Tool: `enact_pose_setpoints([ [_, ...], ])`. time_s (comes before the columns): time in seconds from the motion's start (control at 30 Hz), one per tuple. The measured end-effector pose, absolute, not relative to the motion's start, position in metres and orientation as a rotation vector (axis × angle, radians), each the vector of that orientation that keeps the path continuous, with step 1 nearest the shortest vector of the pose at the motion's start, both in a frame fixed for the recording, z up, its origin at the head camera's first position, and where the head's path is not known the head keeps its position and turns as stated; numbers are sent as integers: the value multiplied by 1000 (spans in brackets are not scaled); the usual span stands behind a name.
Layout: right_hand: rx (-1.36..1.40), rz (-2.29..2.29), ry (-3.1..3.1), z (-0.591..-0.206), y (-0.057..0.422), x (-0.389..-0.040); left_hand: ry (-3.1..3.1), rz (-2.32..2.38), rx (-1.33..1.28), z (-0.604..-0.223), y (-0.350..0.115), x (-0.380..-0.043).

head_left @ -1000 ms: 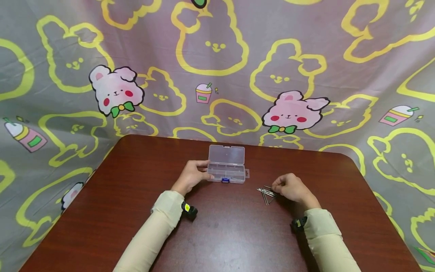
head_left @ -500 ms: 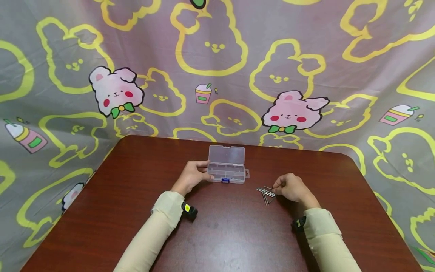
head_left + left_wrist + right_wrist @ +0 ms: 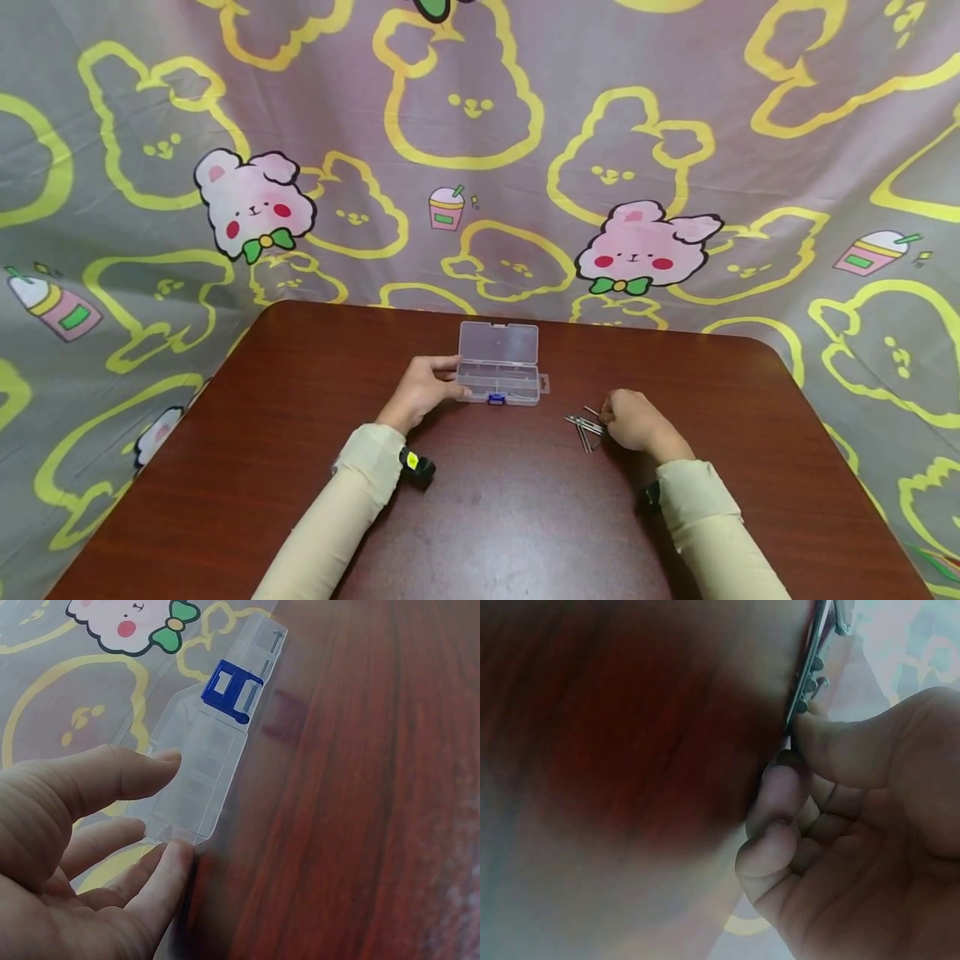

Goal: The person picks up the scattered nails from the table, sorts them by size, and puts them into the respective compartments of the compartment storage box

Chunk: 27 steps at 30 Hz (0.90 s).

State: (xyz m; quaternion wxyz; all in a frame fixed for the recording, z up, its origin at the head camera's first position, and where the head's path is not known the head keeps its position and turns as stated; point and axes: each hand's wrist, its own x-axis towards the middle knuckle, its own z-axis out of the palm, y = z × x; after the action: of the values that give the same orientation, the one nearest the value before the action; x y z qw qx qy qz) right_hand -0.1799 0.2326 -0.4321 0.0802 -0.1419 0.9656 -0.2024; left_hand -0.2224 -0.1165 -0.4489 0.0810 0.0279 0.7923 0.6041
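Note:
My left hand [image 3: 422,390] holds the left end of a clear plastic compartment box [image 3: 516,387], thumb at the front and fingers around the end. The box's lid [image 3: 498,343] stands raised at the back, and a blue latch [image 3: 234,691] is on its front. Through the clear wall a nail [image 3: 276,639] shows inside. To the right of the box lies a loose pile of thin metal nails [image 3: 579,422]. At the pile's right side my right hand [image 3: 639,422] has curled fingers, with thumb and forefinger pinching the end of a nail [image 3: 805,682].
The box and pile rest on a dark red-brown wooden table [image 3: 480,508]. A patterned cloth [image 3: 517,192] hangs close behind the table's back edge. A hang tab [image 3: 544,383] sticks out from the box's right end.
My right hand has dipped slightly and turned over at the pile, its fingers closer around the nail end. The left hand and the box stay in place.

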Motion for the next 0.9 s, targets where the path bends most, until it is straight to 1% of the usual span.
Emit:
enact_pose_setpoints([
  [0.13, -489, -562, 2896, -432, 230, -179, 2377, 1807, 73, -451, -116, -222],
  [0.27, -443, -587, 2895, -431, 234, -177, 2386, 1823, 90, -454, -115, -224],
  [0.5, -248, -982, 2742, -431, 247, -174, 2379, 1847, 83, -454, -115, -223],
  [0.9, -162, -1439, 2615, -429, 248, -178, 2376, 1835, 97, -453, -116, -223],
])
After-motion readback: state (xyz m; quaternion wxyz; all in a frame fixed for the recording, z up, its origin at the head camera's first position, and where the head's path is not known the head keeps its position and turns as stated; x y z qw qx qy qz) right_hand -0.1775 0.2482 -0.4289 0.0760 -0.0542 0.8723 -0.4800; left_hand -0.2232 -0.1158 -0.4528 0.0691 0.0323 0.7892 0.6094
